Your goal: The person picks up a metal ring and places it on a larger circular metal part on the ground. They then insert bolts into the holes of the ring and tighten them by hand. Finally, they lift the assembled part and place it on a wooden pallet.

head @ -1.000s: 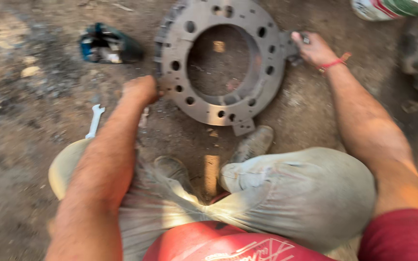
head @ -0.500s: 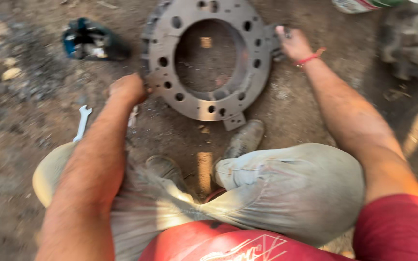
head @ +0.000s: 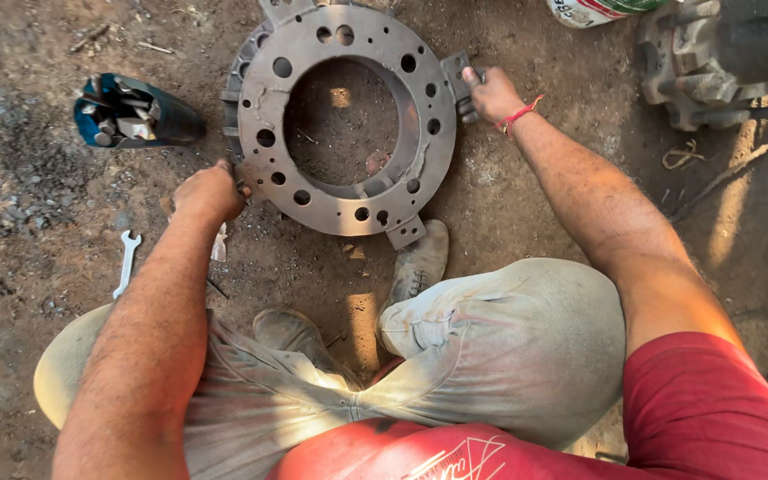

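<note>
A large round steel ring plate [head: 268,98] with many bolt holes and outer lugs lies flat on the dirt ground in front of me. My left hand [head: 209,191] grips its near-left edge, fingers curled under the rim. My right hand [head: 491,92], with a red thread at the wrist, holds the lug on the plate's right side. I squat with grey trousers and worn shoes [head: 421,258] just below the plate.
A blue container of tools [head: 131,114] lies at the left. A small spanner [head: 125,260] rests on the dirt by my left knee. A heavy geared metal part [head: 713,58] sits at top right, beside a tin [head: 602,9].
The view has shifted so the plate sits more fully in sight. Both hands stay on the plate's edges; the left hand has closed in on the rim.
</note>
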